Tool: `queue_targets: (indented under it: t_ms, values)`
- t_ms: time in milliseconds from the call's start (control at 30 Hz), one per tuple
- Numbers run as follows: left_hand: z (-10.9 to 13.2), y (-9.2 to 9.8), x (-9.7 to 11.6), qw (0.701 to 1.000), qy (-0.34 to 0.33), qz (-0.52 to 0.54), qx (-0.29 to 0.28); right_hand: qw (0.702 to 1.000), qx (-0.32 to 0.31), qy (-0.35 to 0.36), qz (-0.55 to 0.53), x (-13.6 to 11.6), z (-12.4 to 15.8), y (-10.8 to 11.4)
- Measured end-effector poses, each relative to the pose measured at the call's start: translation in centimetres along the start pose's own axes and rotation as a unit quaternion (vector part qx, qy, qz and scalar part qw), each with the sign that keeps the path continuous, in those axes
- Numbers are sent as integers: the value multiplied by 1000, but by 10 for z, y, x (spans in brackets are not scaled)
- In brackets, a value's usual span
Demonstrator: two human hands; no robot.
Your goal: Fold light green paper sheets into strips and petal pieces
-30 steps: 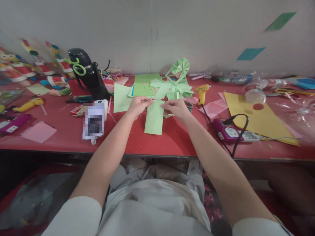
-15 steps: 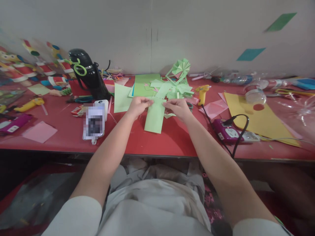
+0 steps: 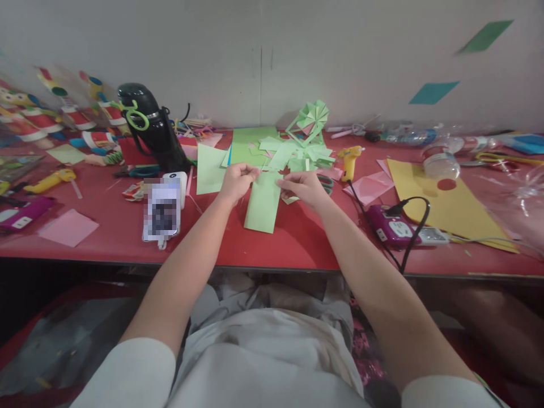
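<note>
A light green strip of paper [image 3: 262, 205] hangs between my hands over the red table, its lower end tilted a little to the left. My left hand [image 3: 238, 182] pinches its upper left corner between thumb and fingers. At the upper right edge, my right hand [image 3: 301, 187] is closed on the same paper. Just beyond lie cut green paper pieces [image 3: 283, 154] and a larger green sheet [image 3: 209, 170]. Scissors [image 3: 326, 182] are partly hidden behind my right hand. Farther back stands a folded green paper wheel [image 3: 313, 118].
A black bottle [image 3: 155, 127] and a phone [image 3: 164, 209] stand to the left. On the right are a yellow glue gun [image 3: 351, 161], a purple power socket [image 3: 393, 226] with a looped cable, yellow paper [image 3: 454, 209] and a plastic bottle [image 3: 442, 164]. The red table [image 3: 297, 249] ends at a dark front edge.
The lower end of the green paper strip has swung slightly left and toward me. My right hand has shifted a little left along its edge; both hands still grip it.
</note>
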State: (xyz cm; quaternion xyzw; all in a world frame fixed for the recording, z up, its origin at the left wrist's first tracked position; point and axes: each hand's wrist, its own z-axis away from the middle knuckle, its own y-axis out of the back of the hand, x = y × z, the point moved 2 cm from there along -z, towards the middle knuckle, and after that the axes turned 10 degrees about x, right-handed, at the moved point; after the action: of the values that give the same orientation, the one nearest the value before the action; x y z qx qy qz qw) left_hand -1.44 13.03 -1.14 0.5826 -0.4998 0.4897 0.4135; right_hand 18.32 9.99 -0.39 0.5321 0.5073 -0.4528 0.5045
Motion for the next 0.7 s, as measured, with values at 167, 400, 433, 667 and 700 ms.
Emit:
queue_targets:
  t_ms: [167, 400, 433, 667, 700]
  values:
    - [3, -1, 1, 998, 33, 13, -53, 1000, 21, 13, -5, 1, -2, 2]
    - [16, -6, 5, 978, 91, 21, -186, 998, 56, 4, -17, 2, -4, 4]
    - [17, -7, 5, 978, 93, 21, -186, 998, 62, 3, -18, 2, -4, 4]
    - [11, -4, 6, 989, 63, 42, -125, 998, 22, -10, -56, -1, -1, 1]
    - [9, -3, 5, 991, 56, 43, -114, 999, 9, -14, -49, -1, 0, 1]
